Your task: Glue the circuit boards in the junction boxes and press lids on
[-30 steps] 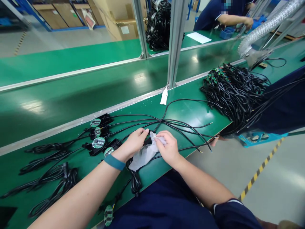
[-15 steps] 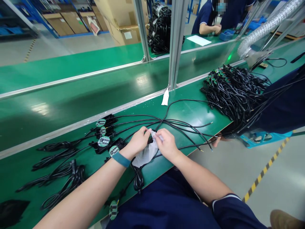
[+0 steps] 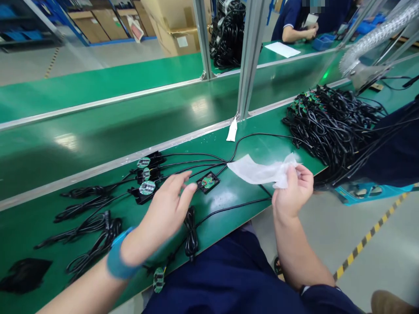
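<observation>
My right hand (image 3: 292, 192) is closed on one end of a thin white bag (image 3: 253, 170), which stretches out to the left above the table. My left hand (image 3: 168, 203) has its thumb and fingers apart and holds nothing. Close to its thumb lies a small black case (image 3: 214, 185) with a green circuit board (image 3: 207, 180) inside; whether the thumb touches it I cannot tell. Below, a tied bundle of black cable (image 3: 191, 235) rests near the table's front edge. Left of my hand are round circuit boards (image 3: 147, 188) on black housings, partly hidden by it.
A big heap of black cables (image 3: 334, 122) covers the bench to the right, near a silver exhaust hose (image 3: 376, 41). Coiled cables (image 3: 94, 231) lie at left. A metal post (image 3: 248, 61) rises from the bench divider. Another person (image 3: 296, 26) sits across.
The hands have separated: the right has pulled the white bag to the right, and the left has let go and opened. The black case with the green board now shows on the table.
</observation>
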Demonstrator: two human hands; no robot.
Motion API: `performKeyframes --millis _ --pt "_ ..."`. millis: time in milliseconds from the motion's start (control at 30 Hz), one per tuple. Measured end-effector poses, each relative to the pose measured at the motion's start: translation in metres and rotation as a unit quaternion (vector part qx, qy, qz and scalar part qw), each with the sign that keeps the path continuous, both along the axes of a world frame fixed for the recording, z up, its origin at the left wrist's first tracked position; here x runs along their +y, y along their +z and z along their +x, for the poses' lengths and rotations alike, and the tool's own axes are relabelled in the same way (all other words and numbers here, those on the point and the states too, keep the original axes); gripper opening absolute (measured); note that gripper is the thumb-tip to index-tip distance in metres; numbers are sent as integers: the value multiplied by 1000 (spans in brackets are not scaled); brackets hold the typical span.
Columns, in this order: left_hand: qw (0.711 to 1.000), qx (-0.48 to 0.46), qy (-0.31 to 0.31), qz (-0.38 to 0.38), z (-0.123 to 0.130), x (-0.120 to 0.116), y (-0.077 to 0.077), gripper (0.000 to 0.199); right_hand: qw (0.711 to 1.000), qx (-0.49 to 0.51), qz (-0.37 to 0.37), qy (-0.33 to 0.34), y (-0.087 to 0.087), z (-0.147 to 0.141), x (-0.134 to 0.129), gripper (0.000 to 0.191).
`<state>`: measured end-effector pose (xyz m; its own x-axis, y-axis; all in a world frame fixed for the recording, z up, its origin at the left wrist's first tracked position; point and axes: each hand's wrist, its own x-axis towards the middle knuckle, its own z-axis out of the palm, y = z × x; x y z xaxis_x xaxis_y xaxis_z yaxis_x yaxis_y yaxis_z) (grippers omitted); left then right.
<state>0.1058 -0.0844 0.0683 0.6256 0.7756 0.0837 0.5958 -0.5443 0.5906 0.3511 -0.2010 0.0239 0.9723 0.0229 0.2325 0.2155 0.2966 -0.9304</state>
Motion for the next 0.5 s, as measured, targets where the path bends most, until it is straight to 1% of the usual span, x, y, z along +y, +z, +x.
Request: performKeyframes --millis 33,67,100,133,167,200,233,267,300,333,367,433,500 --pt "999 -14 -4 -51 -9 -15 6 56 1000 -8 -15 4 1 -12 -3 20" --pt "992 -23 -25 -119 -15 -31 10 57 999 -18 -35 21 2 -29 -6 19" --pt "982 -30 -49 -182 -20 -47 12 57 996 -32 -57 54 4 -48 -8 17" --pt "970 -36 -65 -230 -23 -60 12 55 990 -52 -73 105 5 -68 -11 15" --pt "960 -46 -70 -266 -23 -72 11 50 978 -82 -80 177 6 -88 -13 14" --pt "953 -58 -65 -291 -23 -79 8 46 955 -120 -77 261 7 -106 -16 15" --pt "948 -71 -50 -307 -22 -84 6 45 926 -160 -69 336 7 -121 -19 20" --pt "945 -81 -32 -314 -21 -85 3 45 897 -196 -60 392 8 -133 -22 25" --pt "947 -88 -11 -310 -22 -84 1 47 875 -226 -58 424 8 -141 -25 29" --pt "952 -91 11 -292 -25 -81 0 47 865 -246 -63 432 7 -145 -28 32" --pt "961 -91 40 -257 -30 -78 1 45 865 -258 -73 425 7 -146 -30 33" --pt "975 -101 125 -151 -46 -71 5 38 864 -266 -101 415 4 -141 -33 32" --pt "971 -112 204 -55 -67 -66 12 34 856 -273 -128 419 -3 -129 -33 35"
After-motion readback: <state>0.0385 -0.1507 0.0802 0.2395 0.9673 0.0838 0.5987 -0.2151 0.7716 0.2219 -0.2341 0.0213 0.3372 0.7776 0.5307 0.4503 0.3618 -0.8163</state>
